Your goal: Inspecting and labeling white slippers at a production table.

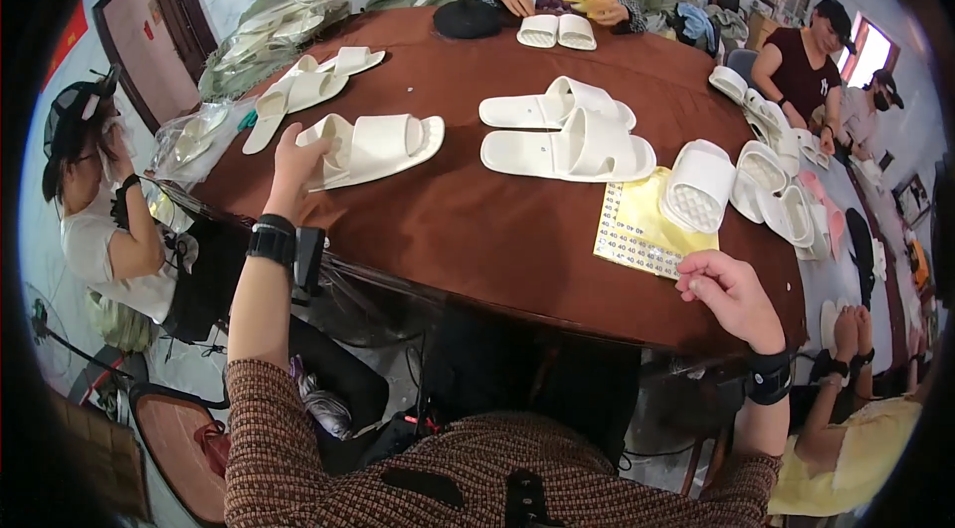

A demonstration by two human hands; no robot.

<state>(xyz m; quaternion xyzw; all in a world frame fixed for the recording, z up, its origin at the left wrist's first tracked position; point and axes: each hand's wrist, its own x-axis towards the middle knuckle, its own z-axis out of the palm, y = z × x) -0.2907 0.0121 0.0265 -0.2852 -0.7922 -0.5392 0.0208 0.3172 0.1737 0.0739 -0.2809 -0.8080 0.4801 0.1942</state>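
Observation:
My left hand (295,168) grips the heel end of a cream-white slide slipper (383,148), whose open toe points right. Whether the slipper rests on the brown table or is slightly lifted, I cannot tell. At the right, my right hand (731,291) is closed in a pinch by the corner of a yellow-and-white sticker sheet (647,241) printed with small black marks. What its fingertips hold, if anything, is too small to make out. A pair of white slippers (567,155) lies side by side at the table's middle, and another slipper (696,188) covers part of the sheet.
More white slippers (308,90) lie at the left, with others heaped (771,185) at the right edge. A black round object (467,18) sits at the far side. Across the brown table (448,249), a person handles slippers; other people sit left and right. Bagged slippers (279,30) stand behind.

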